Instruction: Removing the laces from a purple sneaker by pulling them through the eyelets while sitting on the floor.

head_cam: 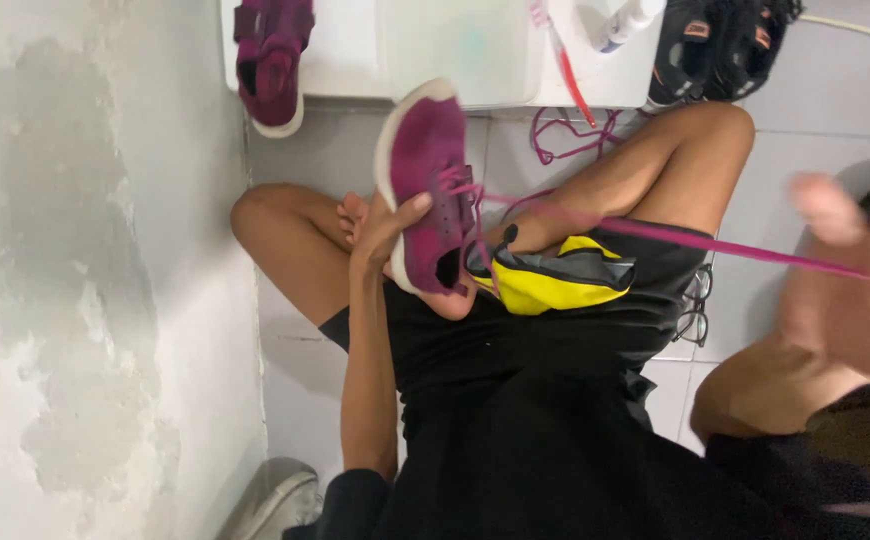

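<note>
My left hand (380,235) grips a maroon sneaker (425,170) with a white sole, held up over my lap with the sole turned to the left. A pink lace (715,245) runs taut from the shoe's eyelets across to my right hand (840,270). That hand is blurred, close to the camera at the right edge, and closed on the lace's end. I sit on a tiled floor in black shorts with bent bare knees. A yellow and grey cloth (555,280) lies in my lap under the shoe.
A second maroon sneaker (270,60) rests on a white basin (355,60) at the top, with a pink toothbrush (570,70). Black sandals (720,45), a loose pink lace (570,135), eyeglasses (695,300) and a grey shoe (280,500) lie around. A stained wall (75,300) stands left.
</note>
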